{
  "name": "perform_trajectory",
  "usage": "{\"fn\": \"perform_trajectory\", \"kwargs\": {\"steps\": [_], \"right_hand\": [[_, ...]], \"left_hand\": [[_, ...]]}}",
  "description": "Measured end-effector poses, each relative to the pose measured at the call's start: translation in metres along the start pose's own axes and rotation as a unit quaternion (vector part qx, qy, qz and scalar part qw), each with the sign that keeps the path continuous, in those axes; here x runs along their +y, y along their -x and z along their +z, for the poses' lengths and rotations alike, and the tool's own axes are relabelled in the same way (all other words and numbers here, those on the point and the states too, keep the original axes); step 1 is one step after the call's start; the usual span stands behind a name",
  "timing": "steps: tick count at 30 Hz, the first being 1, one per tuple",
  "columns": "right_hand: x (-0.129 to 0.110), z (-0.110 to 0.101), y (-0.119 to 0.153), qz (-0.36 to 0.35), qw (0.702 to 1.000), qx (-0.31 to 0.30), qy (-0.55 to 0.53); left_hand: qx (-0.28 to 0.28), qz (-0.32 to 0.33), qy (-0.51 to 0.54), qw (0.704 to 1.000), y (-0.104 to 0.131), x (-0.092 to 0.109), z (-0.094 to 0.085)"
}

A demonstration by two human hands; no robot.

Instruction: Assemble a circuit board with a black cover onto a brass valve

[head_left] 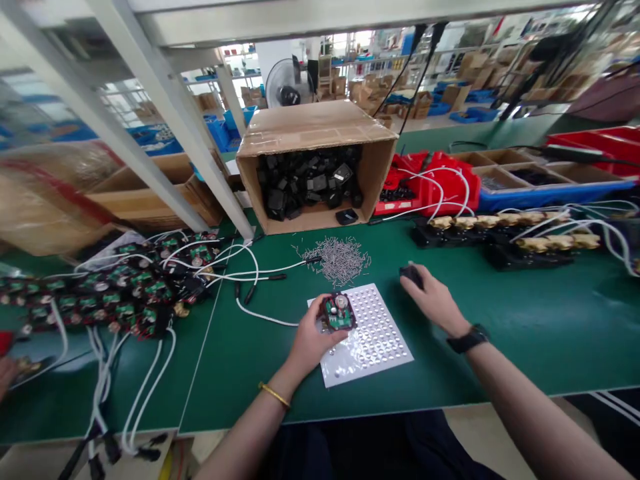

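Note:
My left hand (311, 339) grips a black-framed unit (339, 311) with a green circuit board and a round silver part facing up. The unit is over a white sheet (345, 368) dotted with rows of small round clear pieces. To the right, my right hand (435, 300) has its fingers around a small black part (412, 276), just above the green table. A pile of small screws (343, 260) lies beyond the sheet. One white cable (265, 318) runs toward my left hand.
An open cardboard box (317, 133) of black housings stands behind the screws. Wired circuit units (120, 293) crowd the left. Black units with brass-coloured parts (505, 230) and red and blue bins (540, 195) stand at right. Another person's hand (7, 375) is at far left.

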State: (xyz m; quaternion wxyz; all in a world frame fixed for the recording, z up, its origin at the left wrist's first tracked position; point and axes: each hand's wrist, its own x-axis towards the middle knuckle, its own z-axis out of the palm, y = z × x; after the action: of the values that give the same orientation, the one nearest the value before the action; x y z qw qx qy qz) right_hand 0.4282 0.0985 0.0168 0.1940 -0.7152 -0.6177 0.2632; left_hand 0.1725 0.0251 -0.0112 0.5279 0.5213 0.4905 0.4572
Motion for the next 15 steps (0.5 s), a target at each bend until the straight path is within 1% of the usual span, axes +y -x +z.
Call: {"fn": "perform_trajectory", "kwargs": {"steps": [1,2,3,4,5,6,7,8,9,11,13,15], "right_hand": [[-0.002,-0.002,0.009,0.007,0.990,-0.037,-0.134],[-0.006,-0.003,0.018,0.026,0.958,-0.083,-0.273],[-0.010,-0.002,0.028,0.052,0.909,-0.131,-0.392],[-0.015,0.001,0.037,0.080,0.858,-0.175,-0.476],[-0.021,0.007,0.045,0.105,0.813,-0.211,-0.533],[-0.026,0.015,0.052,0.128,0.777,-0.232,-0.570],[-0.031,0.023,0.057,0.150,0.752,-0.243,-0.594],[-0.035,0.032,0.061,0.166,0.733,-0.248,-0.611],[-0.038,0.041,0.063,0.173,0.720,-0.251,-0.623],[-0.040,0.053,0.065,0.153,0.711,-0.248,-0.640],[-0.040,0.057,0.067,0.105,0.723,-0.243,-0.638],[-0.040,0.056,0.069,0.057,0.749,-0.244,-0.613]], "left_hand": [[-0.001,-0.014,0.003,1.000,0.001,0.007,0.000],[-0.005,-0.027,-0.006,1.000,0.002,0.015,0.001],[-0.011,-0.038,-0.031,0.999,0.003,0.024,0.003],[-0.015,-0.042,-0.075,0.996,0.005,0.034,0.005],[-0.018,-0.038,-0.132,0.990,0.008,0.043,0.007],[-0.018,-0.024,-0.193,0.981,0.010,0.051,0.010],[-0.014,-0.004,-0.251,0.968,0.013,0.058,0.014],[-0.011,0.018,-0.300,0.954,0.015,0.062,0.017],[-0.009,0.038,-0.339,0.940,0.017,0.065,0.020],[-0.006,0.063,-0.396,0.916,0.020,0.066,0.025],[0.004,0.072,-0.440,0.895,0.020,0.063,0.028],[0.017,0.075,-0.474,0.877,0.020,0.062,0.029]]}}
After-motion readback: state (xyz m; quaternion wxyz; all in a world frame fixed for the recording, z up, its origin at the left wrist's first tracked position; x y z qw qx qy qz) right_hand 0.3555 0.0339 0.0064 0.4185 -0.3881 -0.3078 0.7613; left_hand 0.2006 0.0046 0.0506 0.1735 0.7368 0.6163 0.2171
